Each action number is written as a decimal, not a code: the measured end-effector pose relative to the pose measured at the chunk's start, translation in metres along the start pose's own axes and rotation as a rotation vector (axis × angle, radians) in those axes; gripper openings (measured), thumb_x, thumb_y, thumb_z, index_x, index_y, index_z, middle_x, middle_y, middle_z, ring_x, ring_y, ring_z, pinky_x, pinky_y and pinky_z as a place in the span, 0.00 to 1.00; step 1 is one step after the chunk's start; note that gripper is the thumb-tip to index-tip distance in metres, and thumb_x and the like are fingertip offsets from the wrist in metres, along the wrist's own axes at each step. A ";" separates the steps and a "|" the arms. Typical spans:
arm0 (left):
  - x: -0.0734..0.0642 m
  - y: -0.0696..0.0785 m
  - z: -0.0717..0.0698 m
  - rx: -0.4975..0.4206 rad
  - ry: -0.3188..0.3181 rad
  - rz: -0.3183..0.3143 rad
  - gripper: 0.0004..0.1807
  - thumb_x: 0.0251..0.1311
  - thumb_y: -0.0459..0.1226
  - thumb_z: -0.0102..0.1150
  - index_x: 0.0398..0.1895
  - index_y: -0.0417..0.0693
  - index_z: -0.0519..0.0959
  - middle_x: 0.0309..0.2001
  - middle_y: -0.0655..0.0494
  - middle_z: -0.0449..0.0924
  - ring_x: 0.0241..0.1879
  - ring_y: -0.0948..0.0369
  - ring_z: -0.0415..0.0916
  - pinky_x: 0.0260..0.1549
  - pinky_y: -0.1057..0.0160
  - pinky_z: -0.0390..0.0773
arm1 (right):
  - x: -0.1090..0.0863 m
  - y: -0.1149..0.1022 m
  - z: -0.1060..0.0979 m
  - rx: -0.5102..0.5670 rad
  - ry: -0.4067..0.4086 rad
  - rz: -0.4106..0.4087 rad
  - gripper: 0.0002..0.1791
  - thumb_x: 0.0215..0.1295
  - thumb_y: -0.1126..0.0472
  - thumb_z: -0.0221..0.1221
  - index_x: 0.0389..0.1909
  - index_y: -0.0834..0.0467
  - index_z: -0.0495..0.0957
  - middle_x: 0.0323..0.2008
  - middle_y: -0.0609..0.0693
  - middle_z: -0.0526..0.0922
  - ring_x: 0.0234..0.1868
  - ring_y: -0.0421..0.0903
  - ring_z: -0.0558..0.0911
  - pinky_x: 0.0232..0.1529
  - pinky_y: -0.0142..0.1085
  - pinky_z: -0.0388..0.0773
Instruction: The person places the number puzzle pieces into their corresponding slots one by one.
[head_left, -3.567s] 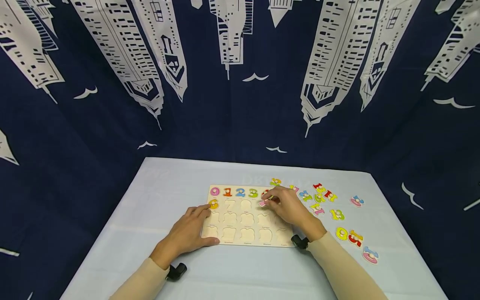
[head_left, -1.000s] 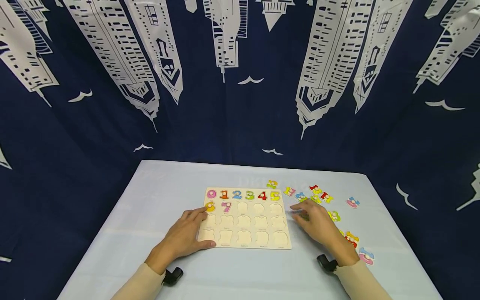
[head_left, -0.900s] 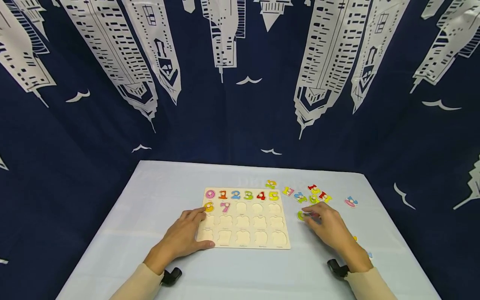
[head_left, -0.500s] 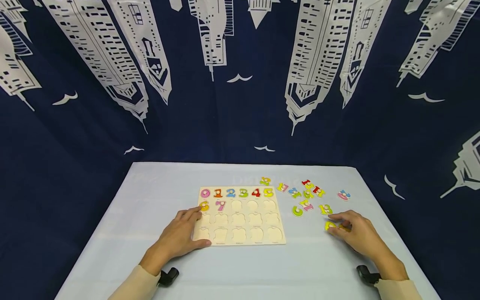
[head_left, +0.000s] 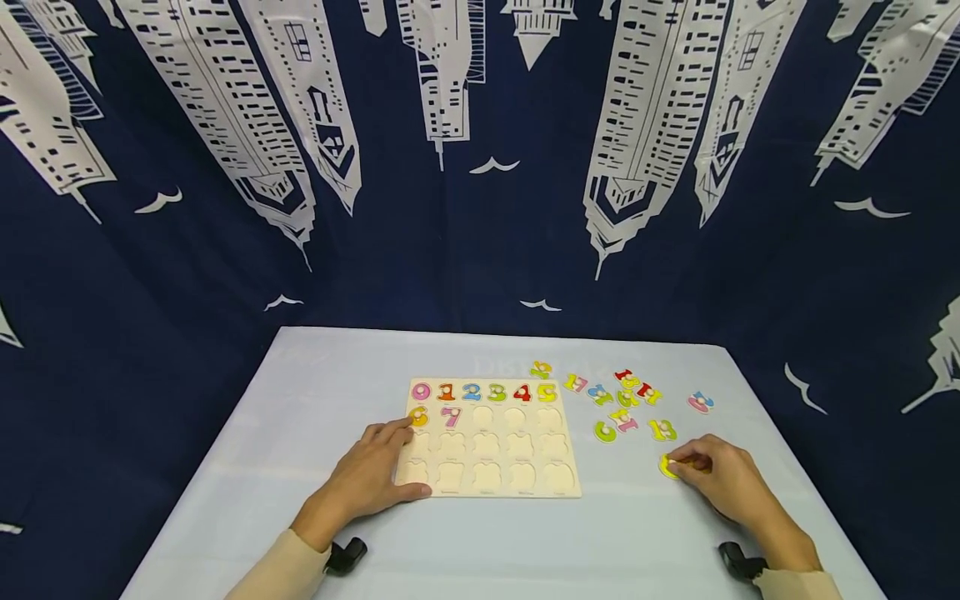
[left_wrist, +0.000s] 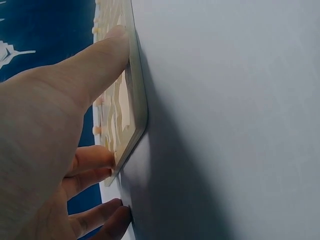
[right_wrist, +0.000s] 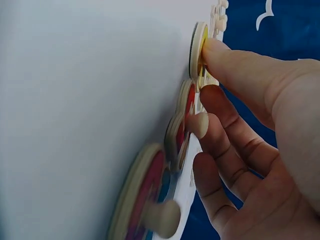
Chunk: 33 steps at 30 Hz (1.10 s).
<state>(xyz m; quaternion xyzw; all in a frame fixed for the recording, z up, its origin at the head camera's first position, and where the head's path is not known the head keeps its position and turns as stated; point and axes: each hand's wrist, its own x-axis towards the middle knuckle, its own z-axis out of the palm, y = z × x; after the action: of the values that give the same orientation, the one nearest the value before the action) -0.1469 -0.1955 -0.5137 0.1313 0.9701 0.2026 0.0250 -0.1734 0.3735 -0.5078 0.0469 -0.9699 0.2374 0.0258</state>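
My left hand (head_left: 369, 468) rests at the near left corner of a pale wooden number puzzle board (head_left: 486, 498), thumb on its near edge and fingers along its left side. In the left wrist view the thumb (left_wrist: 97, 65) lies across the board's edge (left_wrist: 137, 110). To the right of the board, my right hand (head_left: 723, 477) pinches a yellow number piece (head_left: 666, 467); its digit is mostly covered. The right wrist view shows the thumb (right_wrist: 240, 65) against that yellow piece's face (right_wrist: 199, 47). Below it there sit a red piece (right_wrist: 184, 107) and a pink-and-blue piece (right_wrist: 135, 200) with round knobs.
Digits 0 to 7 fill the board's first slots, including a pink 7 (head_left: 451, 417). Several loose pieces lie right of the board, among them a green one (head_left: 604, 431), a yellow-green 13 (head_left: 662, 429) and a blue-and-pink one (head_left: 701, 402). A navy patterned cloth (head_left: 450, 250) hangs behind the table.
The pink 7, earlier in my right hand over the board, sits in its slot. My right hand has moved right past the green piece to the yellow piece. My left hand has stayed.
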 end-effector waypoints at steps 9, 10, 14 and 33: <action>0.001 0.002 0.003 -0.004 -0.002 0.011 0.53 0.58 0.62 0.89 0.78 0.41 0.80 0.88 0.46 0.73 0.81 0.39 0.73 0.77 0.35 0.82 | 0.000 -0.014 0.005 0.012 0.076 -0.071 0.08 0.68 0.61 0.83 0.44 0.51 0.96 0.42 0.46 0.90 0.38 0.35 0.79 0.38 0.30 0.78; 0.001 0.002 0.004 0.000 0.000 0.014 0.53 0.58 0.63 0.89 0.78 0.41 0.80 0.87 0.46 0.73 0.81 0.39 0.73 0.77 0.35 0.82 | 0.001 -0.018 0.006 0.015 0.082 -0.083 0.08 0.68 0.61 0.83 0.44 0.51 0.95 0.42 0.46 0.90 0.38 0.35 0.79 0.38 0.31 0.78; 0.001 0.000 0.003 0.003 0.002 0.020 0.53 0.58 0.63 0.89 0.78 0.40 0.80 0.87 0.45 0.73 0.80 0.39 0.74 0.77 0.36 0.82 | 0.008 -0.036 0.012 0.032 0.081 -0.129 0.08 0.68 0.60 0.83 0.43 0.50 0.95 0.45 0.46 0.91 0.39 0.37 0.82 0.40 0.32 0.80; -0.001 0.001 0.000 0.002 0.009 0.012 0.53 0.56 0.63 0.90 0.77 0.41 0.81 0.87 0.46 0.74 0.80 0.39 0.73 0.77 0.35 0.81 | 0.055 -0.134 0.054 0.112 -0.008 -0.339 0.06 0.72 0.60 0.81 0.44 0.48 0.94 0.44 0.43 0.89 0.41 0.37 0.83 0.42 0.33 0.82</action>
<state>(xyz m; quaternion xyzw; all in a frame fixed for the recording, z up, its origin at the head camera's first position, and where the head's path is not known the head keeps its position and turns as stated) -0.1456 -0.1944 -0.5131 0.1362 0.9696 0.2025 0.0192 -0.2163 0.2261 -0.4907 0.2123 -0.9334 0.2832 0.0589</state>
